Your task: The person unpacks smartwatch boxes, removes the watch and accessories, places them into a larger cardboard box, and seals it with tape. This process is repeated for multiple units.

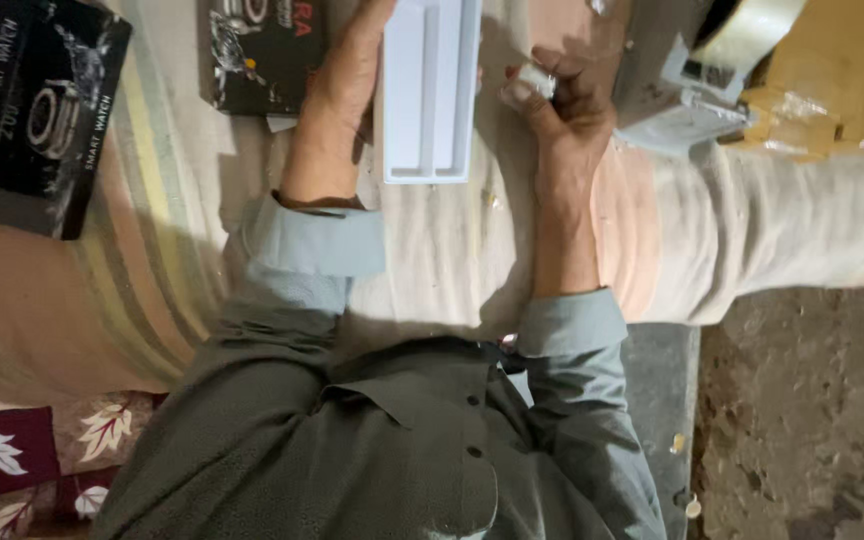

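Note:
My left hand (340, 95) grips the left edge of a long white plastic tray (428, 90), which rests on a pale striped cloth (432, 260). The tray has shallow moulded compartments and looks empty. To the right of the tray, my right hand (567, 120) is closed around a small white object (535, 78) pinched at the fingertips; its exact kind is hard to tell. Both forearms come out of grey-green shirt sleeves.
Two black product boxes (37, 105) lie at the far left and another black box (264, 50) lies just left of my left hand. A tape roll (752, 35), a white package (680, 115) and a cardboard box (842, 85) sit at the upper right. Rough concrete floor (812, 420) is at the lower right.

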